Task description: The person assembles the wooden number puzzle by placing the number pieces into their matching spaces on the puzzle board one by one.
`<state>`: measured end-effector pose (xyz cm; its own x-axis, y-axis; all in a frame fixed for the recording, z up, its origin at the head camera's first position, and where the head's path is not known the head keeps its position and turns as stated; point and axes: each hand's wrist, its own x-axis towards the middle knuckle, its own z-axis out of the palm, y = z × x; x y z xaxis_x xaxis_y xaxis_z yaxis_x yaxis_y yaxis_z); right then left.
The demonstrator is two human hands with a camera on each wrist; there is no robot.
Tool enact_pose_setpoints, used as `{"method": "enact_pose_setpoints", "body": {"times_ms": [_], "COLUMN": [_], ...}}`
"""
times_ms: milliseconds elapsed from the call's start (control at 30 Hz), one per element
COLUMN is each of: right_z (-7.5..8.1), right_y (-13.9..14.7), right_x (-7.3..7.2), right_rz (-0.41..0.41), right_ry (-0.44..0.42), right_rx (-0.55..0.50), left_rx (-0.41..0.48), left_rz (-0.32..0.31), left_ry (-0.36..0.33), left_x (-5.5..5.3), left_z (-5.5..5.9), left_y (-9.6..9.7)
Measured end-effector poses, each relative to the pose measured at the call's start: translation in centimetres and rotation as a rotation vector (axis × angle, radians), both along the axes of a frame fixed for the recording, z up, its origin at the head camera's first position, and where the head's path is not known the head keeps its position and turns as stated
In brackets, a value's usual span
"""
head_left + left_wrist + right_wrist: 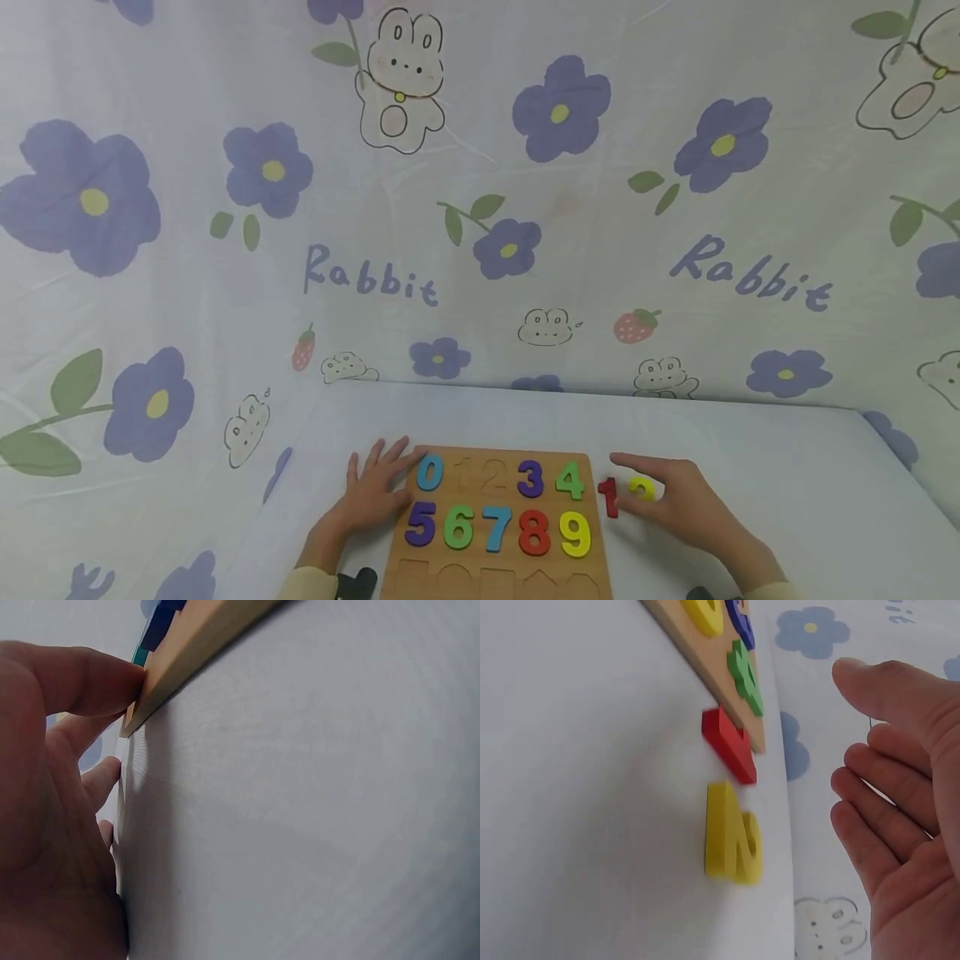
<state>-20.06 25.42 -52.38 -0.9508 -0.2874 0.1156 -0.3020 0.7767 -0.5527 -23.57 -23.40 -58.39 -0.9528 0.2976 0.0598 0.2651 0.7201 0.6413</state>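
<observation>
Fingers [889,787] of left hand [371,492] and right hand [686,504] loose, red 1 [727,746] between board [476,560] and yellow 2 [720,829], cloth [585,200] behind

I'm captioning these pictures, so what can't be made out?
Head view: lower part of the thick yellow number 2, behind the right hand.
Head view: near edge of the brown wooden puzzle board, cut off by bottom edge.
Left wrist view: most of that board, cut off by top edge.
Right wrist view: part of the yellow number 9, cut off by top edge.
</observation>
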Motion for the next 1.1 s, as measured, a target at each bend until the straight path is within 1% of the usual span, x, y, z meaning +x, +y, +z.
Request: {"method": "enact_pose_setpoints", "body": {"times_ms": [167,200,267,300,400,533,633,700,733,767,833,933,967,1033,1067,1100], "right_z": [0.5,0.6,0.8,0.9,0.9,1.1,1.2,1.3,1.3,1.3,1.3,1.3,1.3,1.3,1.3,1.3], "right_y": [2.1,2.5,3.3,3.7,4.9,6.4,7.2,7.5,7.7,7.8,7.9,7.8,7.7,7.4,7.3,7.1], "right_x": [1.0,1.2,1.7,1.9,2.3,2.7,2.9,3.1,3.1,3.2,3.3,3.3,3.3,3.2,3.1,3.1], "right_rz": [0.001,0.0,-0.003,-0.006,-0.019,-0.029,-0.035,-0.041,-0.041,-0.04,-0.043,-0.042,-0.04,-0.037,-0.034,-0.033], "right_ry": [0.007,0.007,0.009,0.01,0.014,-0.002,-0.018,-0.016,-0.013,-0.009,0.004,0.019,0.023,0.03,0.032,0.039], "right_rx": [0.028,0.033,0.042,0.045,0.058,0.078,0.096,0.101,0.104,0.107,0.11,0.105,0.104,0.094,0.089,0.083], "left_rx": [-0.019,-0.02,-0.022,-0.02,-0.013,-0.012,-0.012,-0.01,-0.012,-0.006,-0.005,-0.018,-0.018,-0.028,-0.038,-0.036], "left_rz": [0.016,0.018,0.02,0.013,0.006,0.0,-0.004,-0.002,-0.011,-0.009,-0.008,-0.008,0.0,0.004,0.01,0.013], "left_ry": [-0.026,-0.021,-0.029,-0.019,-0.018,-0.02,-0.011,-0.018,-0.007,-0.013,-0.017,0.0,-0.007,0.001,0.002,-0.009], "left_x": [0.1,0.0,0.1,-0.1,0.1,0.2,0.0,0.1,0.0,0.1,0.0,-0.5,-0.5,-0.8,-0.9,-0.9], "left_z": [0.4,0.1,0.3,-0.1,0.1,0.4,0.2,0.4,0.1,0.3,0.4,-0.8,-0.7,-1.4,-1.7,-1.4], "left_y": [0.2,0.2,0.2,0.1,0.1,0.2,0.2,0.2,0.1,0.1,0.1,-0.2,-0.1,-0.3,-0.3,-0.3]}}
